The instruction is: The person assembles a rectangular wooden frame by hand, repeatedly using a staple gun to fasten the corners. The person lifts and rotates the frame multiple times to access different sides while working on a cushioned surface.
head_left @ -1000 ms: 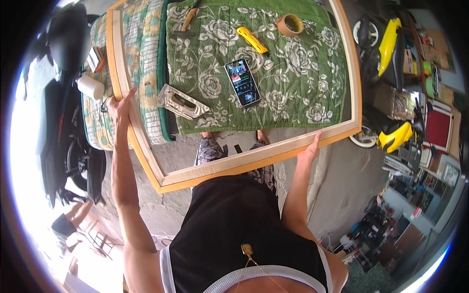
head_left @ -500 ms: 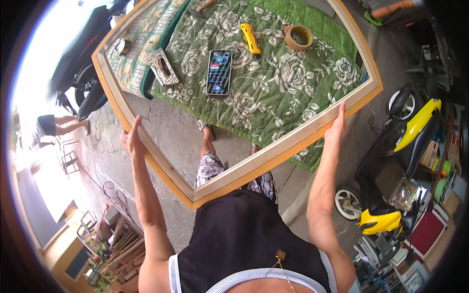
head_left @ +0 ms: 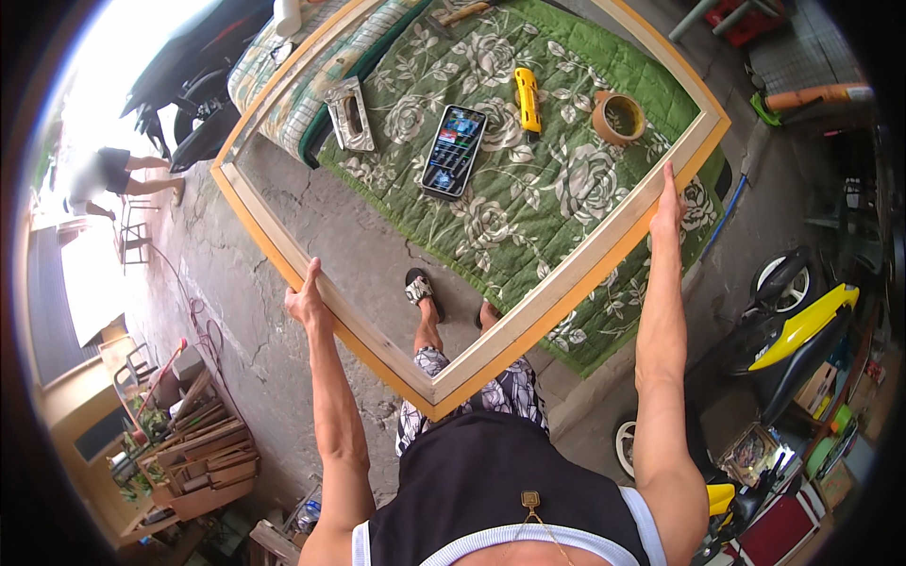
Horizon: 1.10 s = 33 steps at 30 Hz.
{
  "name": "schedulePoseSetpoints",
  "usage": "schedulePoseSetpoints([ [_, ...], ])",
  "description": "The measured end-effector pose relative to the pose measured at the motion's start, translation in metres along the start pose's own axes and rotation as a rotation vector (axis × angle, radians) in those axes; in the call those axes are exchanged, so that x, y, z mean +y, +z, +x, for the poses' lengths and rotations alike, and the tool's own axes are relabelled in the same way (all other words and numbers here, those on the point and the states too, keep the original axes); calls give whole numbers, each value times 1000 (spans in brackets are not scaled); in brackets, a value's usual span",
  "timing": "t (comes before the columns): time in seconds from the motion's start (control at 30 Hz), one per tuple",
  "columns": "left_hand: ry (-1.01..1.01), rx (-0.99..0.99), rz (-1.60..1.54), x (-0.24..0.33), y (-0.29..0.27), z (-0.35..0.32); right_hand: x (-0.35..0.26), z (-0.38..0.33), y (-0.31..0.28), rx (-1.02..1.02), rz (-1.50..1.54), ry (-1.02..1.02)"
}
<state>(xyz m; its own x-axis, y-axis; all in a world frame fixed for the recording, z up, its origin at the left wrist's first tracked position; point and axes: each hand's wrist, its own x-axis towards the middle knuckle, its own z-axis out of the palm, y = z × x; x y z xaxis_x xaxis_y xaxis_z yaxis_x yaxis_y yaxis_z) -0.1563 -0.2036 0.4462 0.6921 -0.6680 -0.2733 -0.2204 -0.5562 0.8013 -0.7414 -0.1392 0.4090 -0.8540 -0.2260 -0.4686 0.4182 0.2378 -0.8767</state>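
Note:
A large wooden frame [head_left: 526, 311], pale on its inner side and orange-yellow along the outer edge, is held up in front of me. My left hand [head_left: 310, 294] grips its left side with the thumb over the pale wood. My right hand [head_left: 666, 206] is closed round the right side. Through the opening I see a green flowered quilt [head_left: 396, 203]. On it lie a silver staple gun [head_left: 351, 115], a phone [head_left: 454, 151] with its screen lit, a yellow utility knife [head_left: 528, 102] and a roll of brown tape [head_left: 619, 119].
A hammer [head_left: 462, 13] lies at the quilt's far edge beside a folded checked cloth [head_left: 274, 85]. To the right stands a yellow and black motorbike [head_left: 802, 330]. Scrap wood [head_left: 203, 453] is piled at lower left. Another person [head_left: 104, 179] is at far left.
The frame's near corner has shifted right and lower in the picture, both hands still holding it. The quilt and tools also appear shifted right as the view has turned.

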Motion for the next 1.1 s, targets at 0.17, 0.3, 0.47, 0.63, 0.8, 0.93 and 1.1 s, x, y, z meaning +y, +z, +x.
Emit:
schedulePoseSetpoints([
  [0.17, -40, 1, -58, -11, 8, -11, -4, 33, 9, -17, -404, -41],
  [0.3, -43, 13, -32, -14, 18, -16, -16, 39, 8, -102, -819, -101],
  [0.47, -67, -49, -57, -21, 23, -30, -70, -15, 11, -54, -1096, -406],
  [0.63, -118, -174, -87, -31, 19, -45, -39, -107, 56, -355, -593, -811],
  [0.8, -178, -367, -111, -41, 14, -47, 40, -229, 184, -736, -472, -998],
  [0.93, -234, -551, -123, -40, 8, -48, 77, -297, 289, -974, -767, -1067],
  [1.1, -385, -823, -153, -34, -4, -40, 107, -324, 375, -727, -1163, -1070],
])
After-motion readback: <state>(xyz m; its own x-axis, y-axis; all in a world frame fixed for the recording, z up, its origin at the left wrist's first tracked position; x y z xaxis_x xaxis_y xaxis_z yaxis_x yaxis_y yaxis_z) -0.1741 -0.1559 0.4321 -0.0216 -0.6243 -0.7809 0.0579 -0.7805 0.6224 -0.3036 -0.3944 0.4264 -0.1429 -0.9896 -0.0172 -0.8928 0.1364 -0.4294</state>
